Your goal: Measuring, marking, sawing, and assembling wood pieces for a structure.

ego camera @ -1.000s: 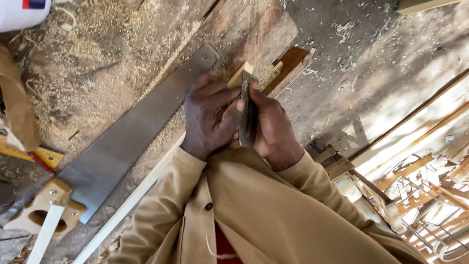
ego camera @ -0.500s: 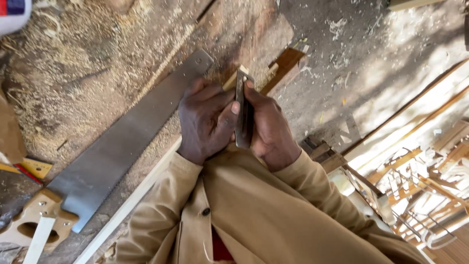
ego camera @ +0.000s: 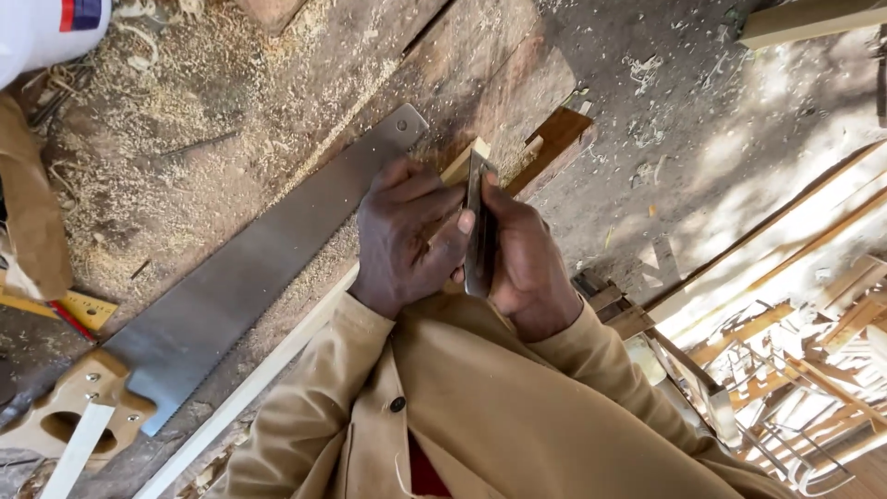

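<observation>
My left hand [ego camera: 407, 236] and my right hand [ego camera: 522, 259] are pressed together on a thin dark metal blade [ego camera: 478, 222] held on edge between them. The blade stands against a pale wooden strip [ego camera: 277, 370] that runs diagonally along the workbench [ego camera: 231, 120]; the strip's far end [ego camera: 467, 162] shows just past my fingers. Both sleeves are tan. A long hand saw [ego camera: 249, 277] with a pale wooden handle [ego camera: 69, 411] lies flat on the bench just left of my left hand.
Sawdust covers the bench. A notched brown wood block [ego camera: 554, 139] sits past the strip's end. A white container [ego camera: 46, 28] stands at top left, a yellow ruler [ego camera: 69, 310] at left. Stacked wooden frames [ego camera: 795, 351] lie on the ground at right.
Both hands and the blade have slid a little along the strip, away from me toward its far end. The saw has stayed where it was.
</observation>
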